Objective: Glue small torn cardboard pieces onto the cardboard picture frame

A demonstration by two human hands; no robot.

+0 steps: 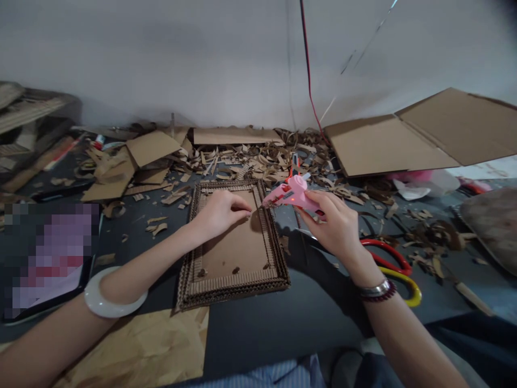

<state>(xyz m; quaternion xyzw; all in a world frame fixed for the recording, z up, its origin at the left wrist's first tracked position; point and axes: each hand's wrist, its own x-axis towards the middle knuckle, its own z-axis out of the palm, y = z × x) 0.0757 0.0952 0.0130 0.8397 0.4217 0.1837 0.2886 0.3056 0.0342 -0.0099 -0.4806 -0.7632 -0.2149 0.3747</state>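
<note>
A rectangular cardboard tray (238, 237) with layered corrugated edges lies on the dark table in front of me. Over its far half is my left hand (220, 214), thumb and fingertips pinched together; whatever sits between them is too small to make out. My right hand (337, 221) grips a pink hot glue gun (297, 194), whose nozzle points left at the tray's right inner edge. A small orange-red light shows on the gun's body. Several small dark brown bits (236, 270) sit along the inside of the tray's near border.
Cardboard scraps (246, 156) are heaped along the wall, with a folded cardboard sheet (428, 134) at right. Scissors with red and yellow handles (410, 285) lie by my right forearm. A tablet (52, 258) stands at left, brown paper (161, 345) in front.
</note>
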